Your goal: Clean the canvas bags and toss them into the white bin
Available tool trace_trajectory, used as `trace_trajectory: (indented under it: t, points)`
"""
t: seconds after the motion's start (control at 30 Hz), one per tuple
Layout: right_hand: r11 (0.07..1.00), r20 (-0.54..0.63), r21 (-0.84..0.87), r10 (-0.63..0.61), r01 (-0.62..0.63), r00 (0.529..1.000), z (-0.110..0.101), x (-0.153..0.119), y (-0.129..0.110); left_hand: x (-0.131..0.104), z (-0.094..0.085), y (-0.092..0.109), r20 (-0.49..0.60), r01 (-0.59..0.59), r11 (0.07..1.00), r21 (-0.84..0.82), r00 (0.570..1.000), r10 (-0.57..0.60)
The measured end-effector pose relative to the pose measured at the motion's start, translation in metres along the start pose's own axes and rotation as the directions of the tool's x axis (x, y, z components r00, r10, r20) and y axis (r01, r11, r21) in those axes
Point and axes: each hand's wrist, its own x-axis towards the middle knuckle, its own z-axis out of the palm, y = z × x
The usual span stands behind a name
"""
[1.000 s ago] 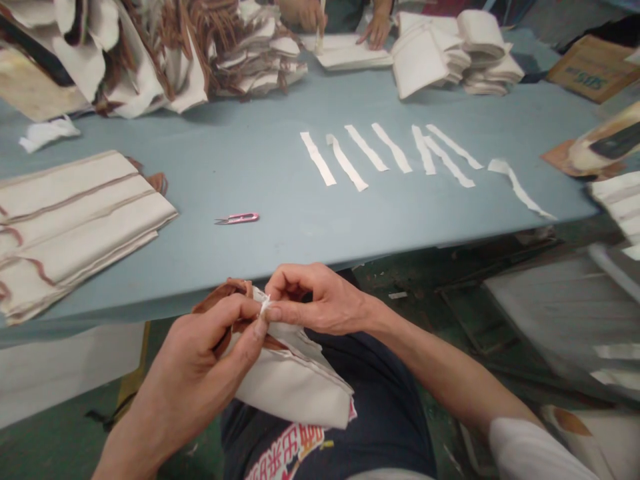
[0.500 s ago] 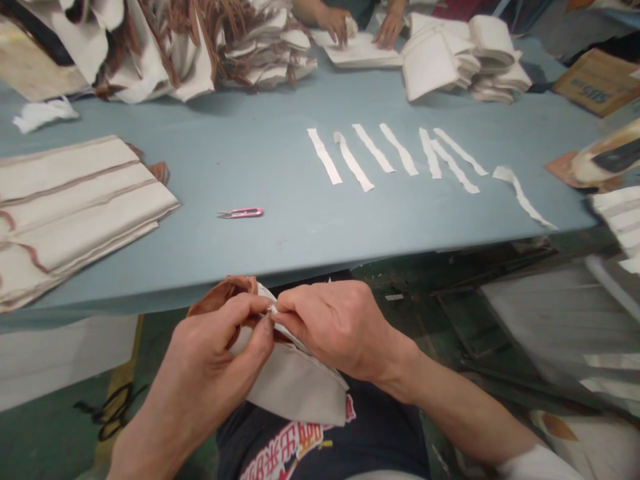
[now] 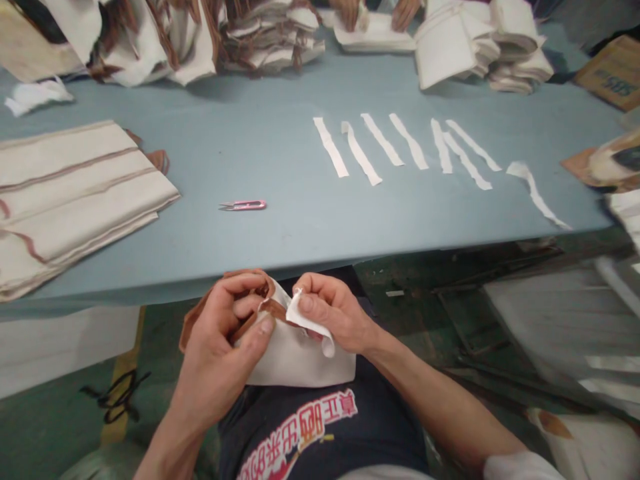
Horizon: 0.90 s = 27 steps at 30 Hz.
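Note:
Above my lap, my left hand (image 3: 227, 333) grips a cream fabric piece with brown trim (image 3: 305, 367), its thumb pressing on the brown edge and its fingers curled inside the fold. My right hand (image 3: 337, 310) pinches a short white strip (image 3: 310, 320), which hangs down with a curled lower end over the fabric's front. Part of the fabric's brown edging is hidden by my left fingers. On the blue-covered table (image 3: 280, 233) ahead lies a pair of pink thread snips (image 3: 243, 205).
Several white strips (image 3: 370, 139) lie across the table's middle and right. Folded cream fabric with brown lines (image 3: 75, 193) rests at left. Stacked pieces (image 3: 270, 33) line the back, where another person's hands (image 3: 405, 13) work. A carton (image 3: 613, 73) stands far right.
My hands have moved apart from their shared pinch. My right hand now shows the white strip between its fingers, and the brown edge is more exposed. The view has shifted slightly.

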Motion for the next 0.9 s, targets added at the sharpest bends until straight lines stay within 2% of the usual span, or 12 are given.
trace_trajectory:
  t: [0.07, 0.17, 0.33, 0.43, 0.5, 0.6, 0.73, 0.9]
  points:
    - [0.999, -0.029, 0.043, -0.011, 0.013, 1.000, -0.003, 0.003, 0.009, -0.006, 0.001, -0.004, -0.041, 0.089, 0.994, -0.058, 0.995, -0.091]
    - [0.999, -0.038, 0.052, 0.013, -0.011, 0.999, 0.000, 0.000, 0.011, -0.016, -0.001, -0.001, -0.071, 0.152, 0.988, -0.026, 0.986, -0.154]
    - [0.995, -0.025, -0.066, 0.069, -0.071, 0.997, 0.013, -0.005, 0.009, -0.023, -0.003, 0.010, -0.119, 0.102, 0.992, 0.075, 0.989, -0.092]
    - [0.989, -0.007, -0.145, 0.033, -0.034, 0.999, 0.019, -0.005, 0.006, -0.022, -0.007, 0.011, -0.168, 0.068, 0.977, 0.203, 0.985, -0.034]
    - [0.978, 0.003, -0.211, 0.003, -0.003, 1.000, 0.021, -0.004, 0.003, -0.019, -0.013, 0.007, -0.163, 0.042, 0.971, 0.234, 0.987, -0.003]
    - [0.956, 0.014, -0.291, -0.029, 0.032, 0.999, 0.023, -0.004, -0.003, -0.015, -0.022, -0.004, -0.072, 0.059, 0.993, 0.100, 0.996, -0.052]
    - [0.960, 0.019, -0.274, -0.052, 0.055, 0.998, 0.029, -0.007, -0.015, -0.014, -0.026, -0.009, 0.033, 0.110, 0.984, -0.137, 0.994, -0.107]
    - [0.937, -0.003, -0.341, -0.075, 0.070, 0.997, 0.041, -0.012, -0.026, -0.016, -0.020, -0.005, 0.056, 0.076, 0.983, -0.167, 0.996, -0.068]
